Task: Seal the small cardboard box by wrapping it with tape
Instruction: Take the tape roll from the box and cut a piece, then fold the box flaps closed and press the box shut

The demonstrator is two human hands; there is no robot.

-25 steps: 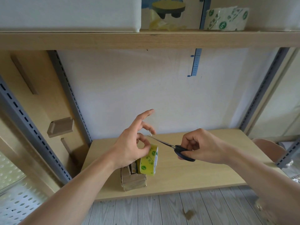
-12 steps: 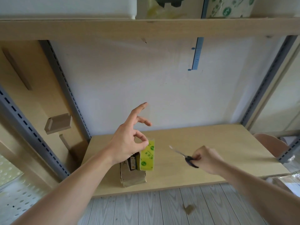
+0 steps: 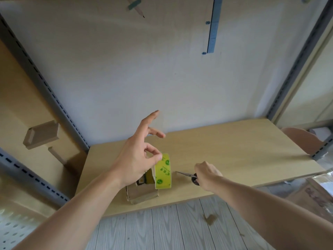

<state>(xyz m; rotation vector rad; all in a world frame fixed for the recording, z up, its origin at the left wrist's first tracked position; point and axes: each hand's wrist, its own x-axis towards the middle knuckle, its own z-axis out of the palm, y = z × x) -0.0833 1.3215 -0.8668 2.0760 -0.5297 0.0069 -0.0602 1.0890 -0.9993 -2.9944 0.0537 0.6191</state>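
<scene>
A small brown cardboard box stands on the wooden shelf near its front left edge. A yellow roll of tape with green marks sits upright on top of the box. My left hand pinches the top of the roll between thumb and a bent finger, its other fingers spread out. To the right, my right hand grips black-handled scissors low over the shelf, blades pointing left toward the roll.
A white back wall with a blue measuring strip rises behind the shelf. Grey slotted uprights flank it. A wooden bracket hangs on the left panel. Grey plank floor lies below, with a brown scrap on it.
My right hand has dropped with the scissors from beside the tape's top down to the shelf at the right. My left hand keeps its pinch on the roll. The view has tilted down.
</scene>
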